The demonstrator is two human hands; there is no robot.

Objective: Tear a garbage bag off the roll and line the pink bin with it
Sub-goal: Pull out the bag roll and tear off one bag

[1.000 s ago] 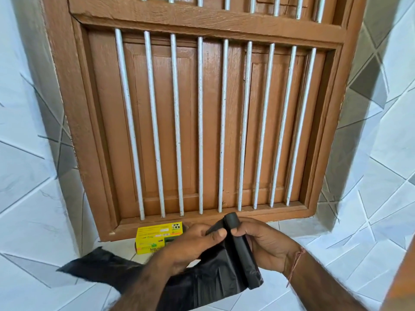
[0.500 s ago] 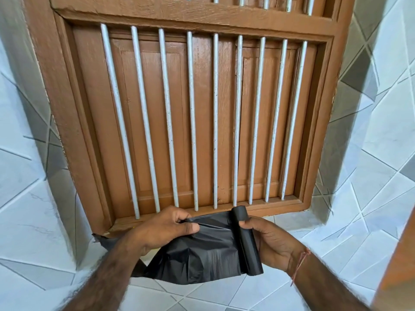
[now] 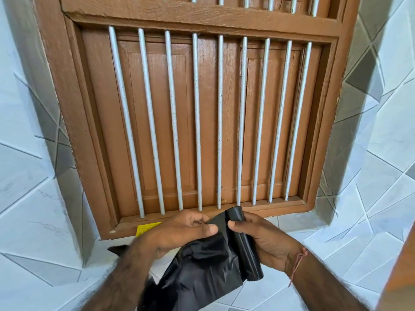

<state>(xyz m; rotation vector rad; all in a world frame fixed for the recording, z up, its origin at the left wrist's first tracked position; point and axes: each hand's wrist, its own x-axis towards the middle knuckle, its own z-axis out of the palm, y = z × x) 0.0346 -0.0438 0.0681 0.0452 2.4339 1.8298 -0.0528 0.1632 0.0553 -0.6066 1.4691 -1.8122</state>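
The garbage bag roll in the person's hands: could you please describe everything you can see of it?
The garbage bag roll is a slim cylinder of glossy black plastic film, tilted with its top end near the wooden window frame. The right hand wraps it from behind, thumb across the front. A crumpled length of unrolled bag hangs to its left, pinched at the top edge by the left hand. It appears still joined to the roll.
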